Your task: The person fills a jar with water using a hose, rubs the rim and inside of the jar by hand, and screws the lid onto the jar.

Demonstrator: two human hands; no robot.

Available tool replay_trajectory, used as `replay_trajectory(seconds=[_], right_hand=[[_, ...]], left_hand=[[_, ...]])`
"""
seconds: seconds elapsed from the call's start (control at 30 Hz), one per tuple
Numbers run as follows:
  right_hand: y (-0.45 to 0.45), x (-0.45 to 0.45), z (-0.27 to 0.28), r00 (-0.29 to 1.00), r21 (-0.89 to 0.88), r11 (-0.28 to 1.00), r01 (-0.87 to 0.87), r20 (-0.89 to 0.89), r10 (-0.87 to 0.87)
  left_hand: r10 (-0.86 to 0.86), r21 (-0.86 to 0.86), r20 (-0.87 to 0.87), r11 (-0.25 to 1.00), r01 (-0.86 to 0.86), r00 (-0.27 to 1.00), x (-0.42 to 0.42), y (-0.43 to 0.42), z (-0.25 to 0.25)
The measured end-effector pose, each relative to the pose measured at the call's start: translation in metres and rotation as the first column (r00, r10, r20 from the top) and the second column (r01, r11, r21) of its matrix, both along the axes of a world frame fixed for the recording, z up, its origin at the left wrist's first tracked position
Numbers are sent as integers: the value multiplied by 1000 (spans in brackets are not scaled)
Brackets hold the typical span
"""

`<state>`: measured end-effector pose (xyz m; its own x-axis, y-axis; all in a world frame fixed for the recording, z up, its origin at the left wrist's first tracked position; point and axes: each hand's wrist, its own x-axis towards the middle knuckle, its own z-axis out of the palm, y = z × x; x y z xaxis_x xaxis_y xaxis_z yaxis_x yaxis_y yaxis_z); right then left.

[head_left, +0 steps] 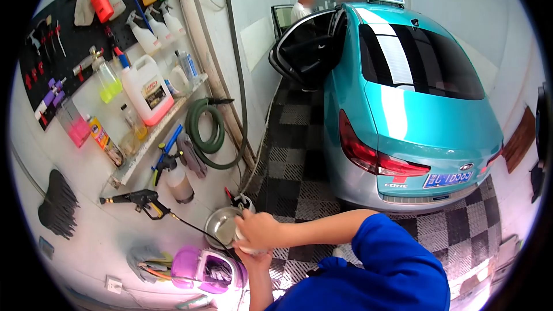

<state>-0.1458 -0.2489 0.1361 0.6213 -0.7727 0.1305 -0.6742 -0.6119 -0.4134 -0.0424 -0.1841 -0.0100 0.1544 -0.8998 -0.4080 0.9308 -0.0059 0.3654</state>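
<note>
My right hand (259, 229) is closed, its bare forearm reaching in from a blue sleeve. Just below it, my left hand (253, 258) is closed too, close against the right one. Between the two hands shows a small whitish thing (249, 249); the fingers cover most of it, so its kind is unclear. Both hands are beside a round metal bowl (214, 222), partly over its right edge. A purple and white bucket (184, 266) stands below and left of the hands, with dark contents.
A teal taxi (426, 115) stands on the checkered floor mat, its left door (305, 46) open. A person (300, 10) is beyond that door. Along the left wall are a bottle shelf (155, 132), a coiled green hose (201, 132) and a spray gun (141, 200) with its hose.
</note>
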Motion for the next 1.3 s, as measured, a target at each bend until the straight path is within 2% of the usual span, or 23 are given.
replay_trajectory(seconds=[0.07, 0.1, 0.13, 0.2, 0.23, 0.33, 0.37, 0.47, 0.5, 0.53, 0.57, 0.6, 0.67, 0.73, 0.77, 0.83, 0.87, 0.93, 0.97, 1.03, 1.07, 1.17, 1.3], right_hand=[[-3, -9, -3, 952, -229, 927, -298, -147, 270], [-8, -13, -3, 901, -262, 862, -434, -121, 417], [-14, -17, -2, 903, -270, 862, -429, -122, 412], [-25, -27, 2, 713, -343, 647, -681, -105, 693], [-25, -30, 10, 691, -344, 623, -702, -117, 713], [-32, -23, 8, 620, -366, 552, -749, -94, 779], [-31, -18, 9, 637, -404, 566, -719, -56, 769], [-26, -10, 9, 721, -483, 626, -613, -18, 692], [-23, -10, 14, 809, -463, 700, -543, -64, 585], [-24, -7, 13, 797, -444, 700, -559, -54, 602], [-21, -2, 7, 913, -406, 830, -381, -25, 407], [-13, 1, -2, 981, -349, 918, -188, -18, 194], [-14, 5, -3, 992, -315, 947, -61, 86, 92], [-4, 10, -1, 999, -293, 956, 29, 22, -24], [-5, 13, -5, 999, -285, 958, 27, -14, -32], [-5, 9, -5, 996, -317, 947, -53, -81, 29], [-7, 3, -4, 989, -280, 950, -135, -100, 111], [-15, -12, 12, 889, -367, 809, -458, -173, 425], [-25, -16, 16, 809, -328, 740, -587, -199, 553], [-48, -17, 28, 642, -296, 577, -761, -223, 733], [-52, -16, 26, 604, -335, 524, -783, -208, 769], [-54, -5, 20, 631, -365, 545, -754, -175, 756], [-39, 8, 17, 845, -433, 769, -470, 30, 534]], left_hand=[[-105, 93, -45, 990, 108, 993, 11, 4, -9], [-153, 84, -67, 984, 158, 986, 12, 4, 5], [-158, 77, -64, 984, 162, 985, 16, 1, 2], [-349, -137, -325, 937, 321, 879, 25, 3, -10], [-394, -183, -255, 916, 356, 883, 18, 7, 10], [-468, -140, -318, 883, 448, 824, 10, 16, 17], [-409, -94, -468, 905, 416, 783, 10, 13, 7], [-426, -322, -395, 894, 312, 814, -4, 8, 18], [-277, -289, -334, 940, 182, 901, -17, 8, 40], [-256, -354, -317, 925, 137, 913, -17, 1, 38], [-219, -390, -308, 917, 87, 926, -15, 0, 26], [-89, -211, -208, 976, 44, 974, -17, -1, 27], [-8, -88, -306, 996, -20, 952, -23, -8, 37], [-188, -424, -506, 904, -53, 842, -15, -13, -6], [-124, -451, -507, 882, -139, 853, -17, -14, 3], [25, -15, -205, 999, -28, 979, -26, -1, 22], [81, -12, -216, 996, -85, 973, -18, 3, 23], [-204, -51, -199, 979, 197, 959, 0, 8, 17], [-345, -139, -209, 937, 322, 915, 12, 7, -11], [-444, -86, -242, 896, 437, 863, 22, 9, 11], [-446, -68, -207, 894, 442, 871, 21, 9, 24], [-346, -11, -243, 935, 354, 906, 14, 5, 31], [-91, -92, -191, 993, 74, 977, 1, 1, 30]])
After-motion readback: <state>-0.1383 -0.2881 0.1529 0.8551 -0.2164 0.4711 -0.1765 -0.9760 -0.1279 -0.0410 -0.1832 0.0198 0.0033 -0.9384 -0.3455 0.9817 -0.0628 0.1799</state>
